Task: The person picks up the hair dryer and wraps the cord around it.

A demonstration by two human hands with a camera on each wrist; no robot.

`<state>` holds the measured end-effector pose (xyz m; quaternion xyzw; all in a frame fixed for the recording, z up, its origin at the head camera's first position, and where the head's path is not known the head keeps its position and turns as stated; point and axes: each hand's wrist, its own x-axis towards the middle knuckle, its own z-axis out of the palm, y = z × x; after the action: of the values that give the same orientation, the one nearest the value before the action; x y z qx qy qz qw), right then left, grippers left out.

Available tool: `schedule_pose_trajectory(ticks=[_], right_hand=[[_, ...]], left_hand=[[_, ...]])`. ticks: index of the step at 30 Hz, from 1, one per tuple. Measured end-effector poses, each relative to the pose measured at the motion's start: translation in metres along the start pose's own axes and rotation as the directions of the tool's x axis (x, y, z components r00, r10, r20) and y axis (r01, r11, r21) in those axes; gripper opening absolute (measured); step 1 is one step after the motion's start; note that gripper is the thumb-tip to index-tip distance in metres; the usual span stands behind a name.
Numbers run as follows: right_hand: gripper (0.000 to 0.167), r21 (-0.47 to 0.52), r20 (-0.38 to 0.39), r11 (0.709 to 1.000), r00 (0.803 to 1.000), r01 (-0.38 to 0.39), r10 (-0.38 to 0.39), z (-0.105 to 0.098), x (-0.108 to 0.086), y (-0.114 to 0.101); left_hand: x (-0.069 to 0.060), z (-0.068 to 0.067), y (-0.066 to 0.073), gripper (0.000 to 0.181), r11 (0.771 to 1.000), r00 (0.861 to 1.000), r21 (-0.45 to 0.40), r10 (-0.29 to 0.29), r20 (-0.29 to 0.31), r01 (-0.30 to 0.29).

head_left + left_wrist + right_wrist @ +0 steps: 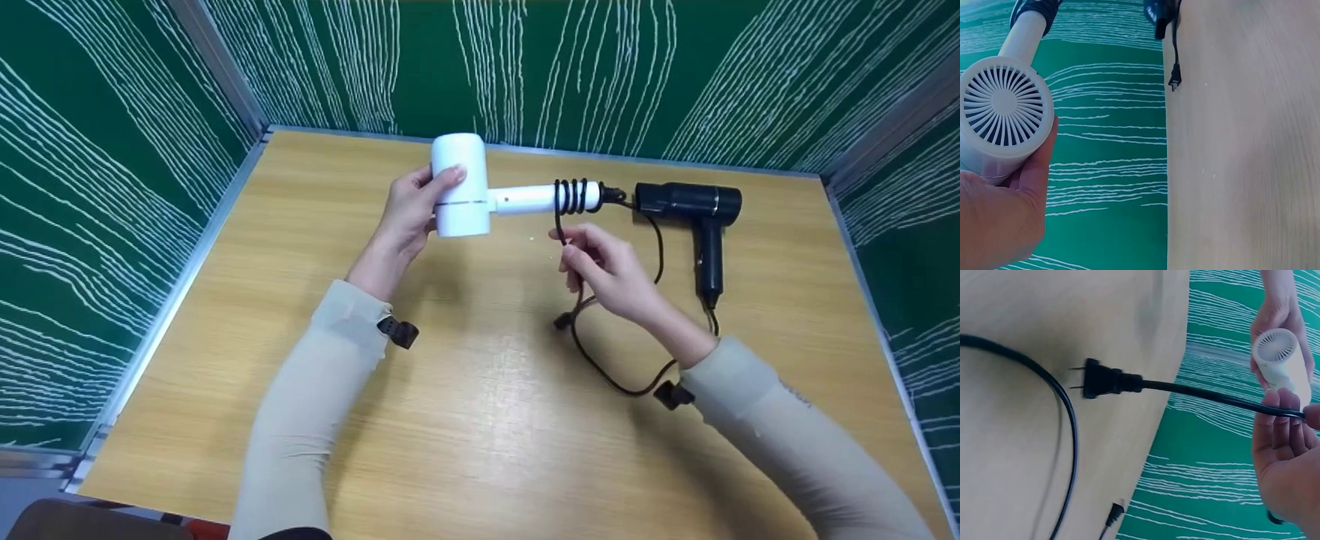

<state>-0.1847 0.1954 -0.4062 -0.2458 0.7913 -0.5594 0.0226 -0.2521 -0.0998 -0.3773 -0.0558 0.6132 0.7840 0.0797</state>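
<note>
Our left hand (409, 208) grips the white hair dryer (472, 187); our right hand (613, 274) pinches its cord (1202, 392), wound round the handle (529, 199).

With our left hand (1002, 219) we grip a white hair dryer (1008, 107), its slatted vent (1004, 103) facing us and black cord (1044, 10) wound about its handle (1023, 36), while a plug (1175, 76) shows against the wooden tabletop (1241, 140) near the green wall (1106, 140).

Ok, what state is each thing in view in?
White hair dryer: held in the left hand.
Its cord: looped around the handle, with a free length pinched by the right hand.
Larger plug in the right wrist view: plugged into nothing.
Black hair dryer: lying on the table.
</note>
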Motion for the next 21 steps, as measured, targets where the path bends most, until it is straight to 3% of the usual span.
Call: schedule_pose_trajectory(ticks=[5, 11, 18, 21], right_hand=[[0.027, 0.137, 0.023, 0.99, 0.999, -0.028, 0.025, 0.011, -0.001, 0.011], [0.03, 0.292, 0.088, 0.949, 0.991, -0.12, 0.099, 0.022, -0.006, 0.031], [0.034, 0.332, 0.133, 0.904, 0.962, -0.27, 0.238, 0.016, -0.001, 0.051], [0.035, 0.313, 0.139, 0.902, 0.954, -0.296, 0.265, 0.007, 0.005, 0.056]], left_hand=[[-0.002, 0.003, 0.004, 0.054, 0.999, 1.0, -0.033, 0.021, 0.006, -0.021], [-0.004, 0.005, 0.006, 0.052, 0.998, 0.999, -0.051, 0.027, 0.03, -0.026], [-0.011, 0.008, 0.006, 0.052, 0.999, 0.998, -0.036, 0.021, 0.06, -0.018], [-0.015, 0.01, 0.006, 0.052, 1.0, 0.996, -0.021, 0.016, 0.086, -0.014]])
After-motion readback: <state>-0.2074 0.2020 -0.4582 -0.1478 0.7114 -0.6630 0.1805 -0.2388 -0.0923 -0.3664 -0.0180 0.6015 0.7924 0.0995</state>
